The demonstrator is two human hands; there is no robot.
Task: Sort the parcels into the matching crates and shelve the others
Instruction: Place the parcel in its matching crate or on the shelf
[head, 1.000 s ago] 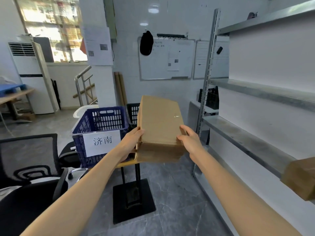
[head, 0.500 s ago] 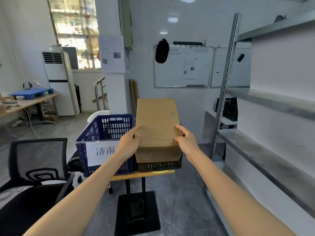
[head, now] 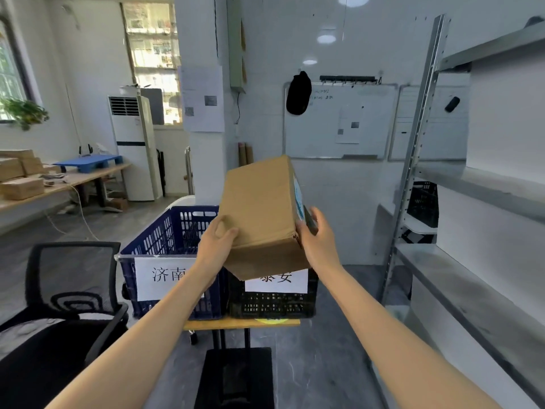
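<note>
Tilted parcel [head: 259, 214] between left hand [head: 216, 246], right hand [head: 317, 240]; label [head: 298, 199] seemingly rightward.

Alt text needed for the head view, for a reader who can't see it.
The left hand and right hand hold a tilted box in front of a blue crate and a black crate, both paper-labelled, side by side on a table. Shelves stand at the right.

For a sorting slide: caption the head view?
Left hand and right hand hold a tilted cardboard parcel near a blue crate and a black crate.
</note>
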